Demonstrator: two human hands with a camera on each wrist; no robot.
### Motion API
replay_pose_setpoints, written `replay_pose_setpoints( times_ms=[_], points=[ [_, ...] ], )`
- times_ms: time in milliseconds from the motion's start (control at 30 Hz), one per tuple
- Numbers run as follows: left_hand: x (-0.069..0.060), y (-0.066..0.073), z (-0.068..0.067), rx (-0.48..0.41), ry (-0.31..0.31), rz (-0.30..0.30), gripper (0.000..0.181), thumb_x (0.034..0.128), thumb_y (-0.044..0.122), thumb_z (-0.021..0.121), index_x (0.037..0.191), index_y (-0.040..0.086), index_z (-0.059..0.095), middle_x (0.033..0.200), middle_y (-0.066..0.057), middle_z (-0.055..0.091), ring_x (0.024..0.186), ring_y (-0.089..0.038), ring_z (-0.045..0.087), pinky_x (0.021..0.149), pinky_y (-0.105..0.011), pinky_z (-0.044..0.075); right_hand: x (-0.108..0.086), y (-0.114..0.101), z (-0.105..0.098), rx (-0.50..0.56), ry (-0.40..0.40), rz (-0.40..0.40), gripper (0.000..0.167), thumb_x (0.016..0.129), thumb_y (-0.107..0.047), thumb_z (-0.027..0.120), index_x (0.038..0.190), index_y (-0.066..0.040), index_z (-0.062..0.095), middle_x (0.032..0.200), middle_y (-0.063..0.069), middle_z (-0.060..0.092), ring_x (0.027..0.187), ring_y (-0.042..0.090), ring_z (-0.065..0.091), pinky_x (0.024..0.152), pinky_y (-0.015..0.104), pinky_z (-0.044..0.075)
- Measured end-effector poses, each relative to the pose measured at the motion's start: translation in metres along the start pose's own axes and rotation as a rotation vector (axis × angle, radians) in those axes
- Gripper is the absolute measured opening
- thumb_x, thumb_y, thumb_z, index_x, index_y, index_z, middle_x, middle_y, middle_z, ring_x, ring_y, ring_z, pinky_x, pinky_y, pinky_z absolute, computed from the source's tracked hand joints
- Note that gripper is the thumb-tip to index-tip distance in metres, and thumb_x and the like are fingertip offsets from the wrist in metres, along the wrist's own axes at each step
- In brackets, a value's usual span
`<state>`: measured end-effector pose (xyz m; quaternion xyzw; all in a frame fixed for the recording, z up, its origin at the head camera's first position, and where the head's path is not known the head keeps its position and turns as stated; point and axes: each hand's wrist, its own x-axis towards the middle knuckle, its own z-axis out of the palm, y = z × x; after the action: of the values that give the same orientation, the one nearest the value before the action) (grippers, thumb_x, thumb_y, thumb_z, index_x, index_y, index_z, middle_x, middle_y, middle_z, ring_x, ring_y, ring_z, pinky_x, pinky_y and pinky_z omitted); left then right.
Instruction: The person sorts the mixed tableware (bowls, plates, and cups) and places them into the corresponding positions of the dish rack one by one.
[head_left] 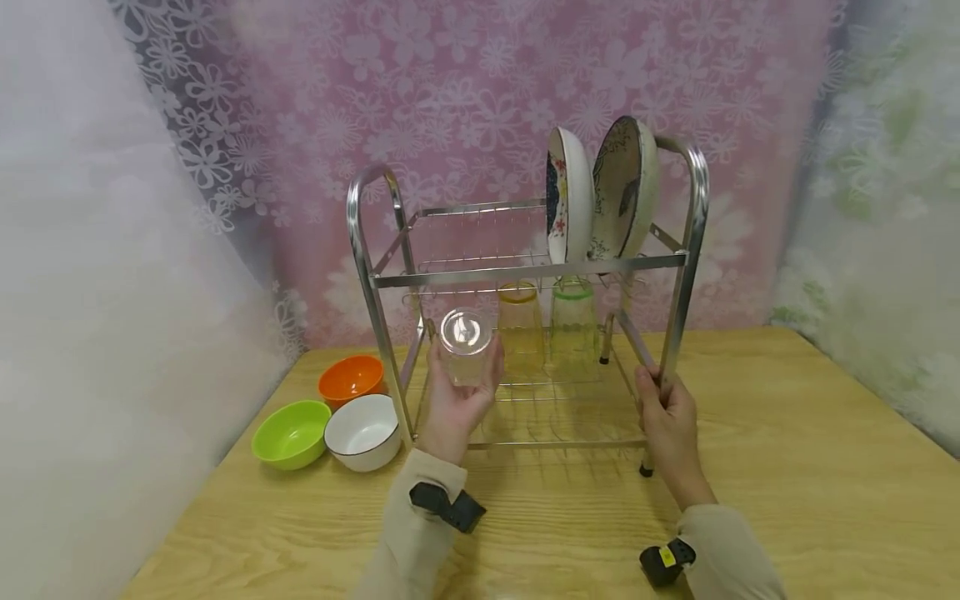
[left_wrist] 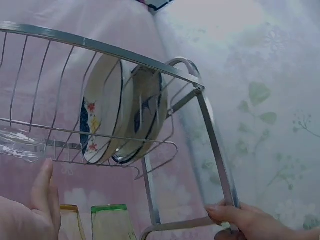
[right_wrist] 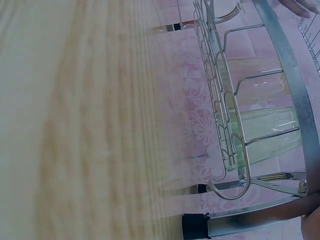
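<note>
Clear glass (head_left: 465,354) pointing flat round end up toward head camera, long axis running mostly up and down. Left hand (head_left: 459,408) holding glass between thumb and fingers; glass sitting above palm, left of yellow glass (head_left: 521,333). Right hand (head_left: 670,425), well apart, gripping right front post of metal dish rack (head_left: 487,273). Yellow sticker (head_left: 667,557) showing on black wrist band (head_left: 682,551), any writing too small to read.

Orange bowl (head_left: 351,379); lime bowl (head_left: 291,435); white bowl (head_left: 363,433) (dark-rimmed) on the table (head_left: 787,433); floral cloth (head_left: 465,100) behind
</note>
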<state>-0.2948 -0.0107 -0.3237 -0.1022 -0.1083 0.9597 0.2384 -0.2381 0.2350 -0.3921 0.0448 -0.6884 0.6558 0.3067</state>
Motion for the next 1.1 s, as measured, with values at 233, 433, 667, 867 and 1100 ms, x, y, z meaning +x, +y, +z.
replay_pose_setpoints(
  times_ms=[233,433,667,867,1100],
  points=[
    [0.034,0.011,0.012,-0.313,0.059,0.036,0.096,0.0833,0.041,0.074,0.151,0.017,0.010,0.138,-0.016,0.043,0.118,-0.031,0.054,0.080,-0.038,0.055,0.005,-0.003,0.003,-0.012,-0.022,0.011,0.025,0.103,-0.026,0.045,0.104,-0.001,0.048,0.060,-0.003,0.038,0.045,0.006,0.031,0.041,0.028,0.028],
    [0.057,0.023,0.008,-0.407,0.156,0.095,0.100,0.0823,0.038,0.076,0.153,0.021,0.008,0.143,-0.014,0.040,0.116,-0.033,0.056,0.082,-0.039,0.055,0.001,0.000,0.005,-0.032,-0.029,0.022,0.020,0.103,-0.026,0.045,0.103,-0.006,0.050,0.061,-0.002,0.039,0.046,0.007,0.032,0.042,0.029,0.030],
    [0.082,0.036,0.011,-0.389,0.170,0.091,0.097,0.0826,0.039,0.075,0.153,0.020,0.012,0.148,-0.013,0.035,0.124,-0.033,0.050,0.088,-0.041,0.052,0.001,0.000,0.007,-0.046,-0.019,0.001,0.027,0.103,-0.026,0.045,0.105,0.000,0.049,0.061,-0.001,0.038,0.047,0.007,0.032,0.044,0.028,0.030],
    [0.106,0.054,0.012,-0.251,0.134,0.015,0.089,0.0834,0.056,0.067,0.152,0.021,0.023,0.144,-0.012,0.040,0.123,-0.031,0.050,0.086,-0.041,0.053,0.000,0.001,0.007,-0.041,-0.003,0.005,0.024,0.103,-0.026,0.045,0.104,-0.002,0.050,0.061,-0.001,0.039,0.046,0.007,0.032,0.043,0.028,0.030],
    [0.105,0.048,0.008,-0.405,0.182,-0.015,0.094,0.0716,0.043,0.084,0.148,0.022,0.034,0.144,-0.009,0.042,0.125,-0.033,0.048,0.090,-0.046,0.050,-0.002,0.001,0.001,-0.049,0.009,-0.001,0.018,0.103,-0.024,0.046,0.105,-0.007,0.051,0.059,-0.001,0.038,0.045,0.008,0.032,0.042,0.030,0.029]
  ],
)
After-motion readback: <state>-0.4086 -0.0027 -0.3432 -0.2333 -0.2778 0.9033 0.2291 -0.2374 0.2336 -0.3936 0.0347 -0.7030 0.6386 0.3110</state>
